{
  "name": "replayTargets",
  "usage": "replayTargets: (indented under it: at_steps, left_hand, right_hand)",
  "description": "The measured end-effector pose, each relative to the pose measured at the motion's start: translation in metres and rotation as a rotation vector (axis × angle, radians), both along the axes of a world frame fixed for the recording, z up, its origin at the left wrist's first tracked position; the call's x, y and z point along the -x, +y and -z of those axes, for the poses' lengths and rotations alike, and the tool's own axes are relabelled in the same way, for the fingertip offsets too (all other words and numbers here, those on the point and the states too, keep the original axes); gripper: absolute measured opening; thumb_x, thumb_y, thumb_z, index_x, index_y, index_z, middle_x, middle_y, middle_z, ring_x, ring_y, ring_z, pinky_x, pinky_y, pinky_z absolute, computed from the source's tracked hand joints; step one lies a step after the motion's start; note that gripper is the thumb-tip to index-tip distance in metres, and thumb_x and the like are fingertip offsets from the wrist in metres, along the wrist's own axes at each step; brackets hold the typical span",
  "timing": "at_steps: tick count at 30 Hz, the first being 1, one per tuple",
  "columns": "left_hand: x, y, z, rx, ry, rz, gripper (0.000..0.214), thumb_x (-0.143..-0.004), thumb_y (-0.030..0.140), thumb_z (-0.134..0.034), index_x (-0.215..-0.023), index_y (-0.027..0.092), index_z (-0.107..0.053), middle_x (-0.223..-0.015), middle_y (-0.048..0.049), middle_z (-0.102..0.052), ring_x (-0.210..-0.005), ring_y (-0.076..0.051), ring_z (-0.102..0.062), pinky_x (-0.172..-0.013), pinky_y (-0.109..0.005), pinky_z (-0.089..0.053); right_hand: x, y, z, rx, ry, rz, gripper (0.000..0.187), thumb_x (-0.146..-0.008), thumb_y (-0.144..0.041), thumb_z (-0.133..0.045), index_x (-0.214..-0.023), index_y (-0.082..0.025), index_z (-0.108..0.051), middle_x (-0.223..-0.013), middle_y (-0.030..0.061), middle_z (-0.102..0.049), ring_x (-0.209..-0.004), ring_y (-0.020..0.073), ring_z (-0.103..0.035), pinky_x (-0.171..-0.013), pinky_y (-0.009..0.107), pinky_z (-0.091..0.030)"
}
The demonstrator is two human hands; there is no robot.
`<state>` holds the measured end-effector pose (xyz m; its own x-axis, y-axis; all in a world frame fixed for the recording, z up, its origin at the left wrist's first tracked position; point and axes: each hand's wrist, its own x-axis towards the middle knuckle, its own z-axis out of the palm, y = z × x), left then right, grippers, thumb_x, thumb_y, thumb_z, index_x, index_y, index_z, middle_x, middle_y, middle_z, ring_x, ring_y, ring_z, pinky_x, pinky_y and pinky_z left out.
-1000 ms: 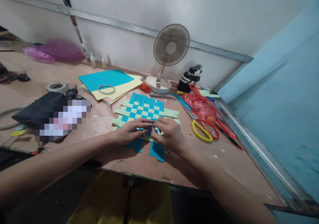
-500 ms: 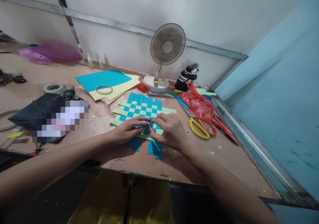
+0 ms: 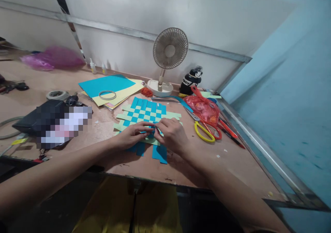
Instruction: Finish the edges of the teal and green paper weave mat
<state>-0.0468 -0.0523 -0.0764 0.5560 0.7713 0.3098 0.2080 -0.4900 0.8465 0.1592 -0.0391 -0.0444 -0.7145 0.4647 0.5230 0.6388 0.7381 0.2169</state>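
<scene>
A woven paper mat (image 3: 147, 113) of blue and pale-green strips lies on the table in front of me, its loose strip ends sticking out at the sides and near edge. My left hand (image 3: 133, 135) comes in over its left part, fingertips and thumb closed on a blue paper strip (image 3: 153, 132) near the middle. From the right, my right hand (image 3: 171, 133) pinches the same strip, its fingertips almost touching those of the left. Most of the strip is hidden by the fingers. Blue strip ends (image 3: 159, 154) hang out below the hands.
Scissors with yellow and red handles (image 3: 204, 132) lie to the right, beside a red plastic bag (image 3: 203, 108). Behind stand a fan (image 3: 170, 48) and a black bottle (image 3: 190, 81). Paper sheets (image 3: 106, 86) bear a tape ring (image 3: 107, 95); a black pouch (image 3: 38, 115) sits left.
The view has shifted slightly. Both hands stay at the middle of the mat; the right thumb has drawn closer to its fingers. The near blue strip ends lie flatter.
</scene>
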Motion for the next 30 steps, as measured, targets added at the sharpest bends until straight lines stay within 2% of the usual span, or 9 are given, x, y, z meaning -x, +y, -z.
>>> replayTargets:
  at_steps: [4, 8, 12, 14, 16, 18, 22, 25, 30]
  left_hand:
    - [0.0, -0.004, -0.004, -0.071, 0.06, -0.022, 0.027, -0.094, 0.028, -0.049, -0.113, 0.023, -0.067, -0.134, -0.01, -0.055, -0.127, -0.023, -0.049, -0.106, -0.042, -0.041]
    - [0.0, -0.01, -0.006, -0.172, 0.18, -0.038, 0.031, -0.095, 0.028, -0.047, -0.121, 0.024, -0.063, -0.133, -0.0105, -0.053, -0.128, -0.022, -0.047, -0.108, -0.043, -0.039]
    - [0.001, -0.012, -0.003, -0.237, 0.261, -0.019, 0.035, -0.095, 0.027, -0.044, -0.126, 0.023, -0.059, -0.133, -0.013, -0.051, -0.128, -0.023, -0.046, -0.106, -0.043, -0.041]
    - [0.002, -0.012, -0.001, -0.26, 0.297, -0.001, 0.035, -0.096, 0.026, -0.042, -0.127, 0.023, -0.059, -0.134, -0.0138, -0.05, -0.128, -0.023, -0.046, -0.106, -0.042, -0.042]
    - [0.003, -0.012, 0.0, -0.288, 0.338, 0.0, 0.036, -0.096, 0.025, -0.041, -0.128, 0.023, -0.057, -0.135, -0.0144, -0.049, -0.128, -0.023, -0.046, -0.106, -0.042, -0.042]
    - [0.004, -0.011, 0.001, -0.33, 0.37, -0.005, 0.036, -0.097, 0.026, -0.041, -0.129, 0.023, -0.056, -0.136, -0.0143, -0.048, -0.128, -0.024, -0.045, -0.105, -0.043, -0.041]
    - [0.007, -0.013, 0.002, -0.427, 0.44, -0.029, 0.036, -0.098, 0.029, -0.04, -0.13, 0.023, -0.055, -0.138, -0.0131, -0.048, -0.126, -0.025, -0.047, -0.102, -0.045, -0.043]
    - [0.008, -0.015, 0.002, -0.479, 0.499, -0.046, 0.037, -0.098, 0.029, -0.04, -0.132, 0.023, -0.053, -0.138, -0.0131, -0.047, -0.125, -0.027, -0.047, -0.102, -0.046, -0.042]
    - [0.003, -0.019, -0.002, -0.55, 0.585, -0.105, 0.037, -0.097, 0.031, -0.042, -0.131, 0.021, -0.054, -0.139, -0.0127, -0.048, -0.124, -0.027, -0.048, -0.1, -0.045, -0.043]
  right_hand:
    - [-0.013, 0.004, -0.009, 0.034, 0.021, 0.104, 0.021, -0.089, -0.022, -0.05, -0.084, -0.014, -0.069, -0.081, 0.0076, -0.066, -0.074, 0.0179, -0.055, -0.069, 0.031, -0.032]
    - [-0.043, 0.008, -0.016, 0.102, 0.006, 0.311, 0.023, -0.087, -0.022, -0.049, -0.086, -0.014, -0.071, -0.086, 0.0087, -0.068, -0.078, 0.0192, -0.058, -0.069, 0.03, -0.034]
    - [-0.075, 0.005, -0.012, 0.188, -0.158, 0.59, 0.027, -0.087, -0.028, -0.05, -0.077, -0.013, -0.07, -0.08, 0.0116, -0.067, -0.074, 0.0214, -0.058, -0.065, 0.031, -0.031]
    - [-0.084, 0.001, -0.008, 0.194, -0.187, 0.604, 0.03, -0.09, -0.029, -0.049, -0.076, -0.013, -0.07, -0.081, 0.0123, -0.067, -0.075, 0.0219, -0.059, -0.066, 0.032, -0.032]
    - [-0.085, -0.004, -0.006, 0.181, -0.127, 0.472, 0.026, -0.091, -0.025, -0.048, -0.084, -0.014, -0.07, -0.085, 0.0122, -0.066, -0.08, 0.0228, -0.059, -0.07, 0.033, -0.035]
    - [-0.078, -0.007, -0.005, 0.214, -0.028, 0.233, 0.023, -0.089, -0.021, -0.048, -0.094, -0.015, -0.07, -0.092, 0.0116, -0.067, -0.087, 0.0227, -0.059, -0.076, 0.033, -0.04]
    - [-0.055, -0.012, 0.002, 0.438, 0.015, -0.233, 0.026, -0.087, -0.018, -0.051, -0.107, -0.019, -0.067, -0.102, 0.0095, -0.065, -0.089, 0.0193, -0.059, -0.078, 0.032, -0.045]
    - [-0.042, -0.011, 0.01, 0.515, -0.025, -0.285, 0.027, -0.085, -0.013, -0.05, -0.104, -0.018, -0.068, -0.097, 0.0091, -0.063, -0.084, 0.018, -0.056, -0.073, 0.03, -0.045]
    - [-0.036, -0.006, 0.017, 0.502, -0.056, -0.297, 0.029, -0.087, -0.017, -0.051, -0.112, -0.021, -0.065, -0.095, 0.0079, -0.06, -0.082, 0.0175, -0.053, -0.071, 0.029, -0.042]
